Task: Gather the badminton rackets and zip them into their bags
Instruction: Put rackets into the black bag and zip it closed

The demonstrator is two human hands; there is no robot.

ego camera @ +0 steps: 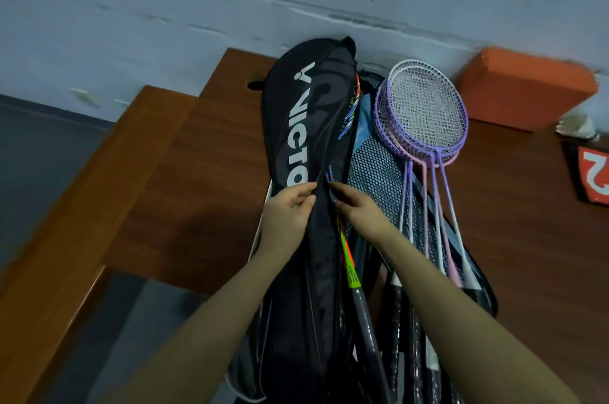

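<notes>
A black Victor racket bag (296, 127) lies lengthwise on the brown wooden desk (204, 179), its right side unzipped. My left hand (290, 215) pinches the bag's open edge near the middle. My right hand (359, 212) reaches into the gap and touches the shaft of an orange, green and blue racket (349, 258) that lies partly inside the bag. Several purple and pink rackets (425, 113) lie stacked to the right on a black mesh bag (379, 179). Dark racket handles (398, 321) stick out toward me.
An orange box (524, 87) stands against the pale wall at the back right. A red item with a white figure (593, 176) and a shuttlecock (576, 127) sit at the right edge. The desk's left edge drops to a dark floor (39, 159).
</notes>
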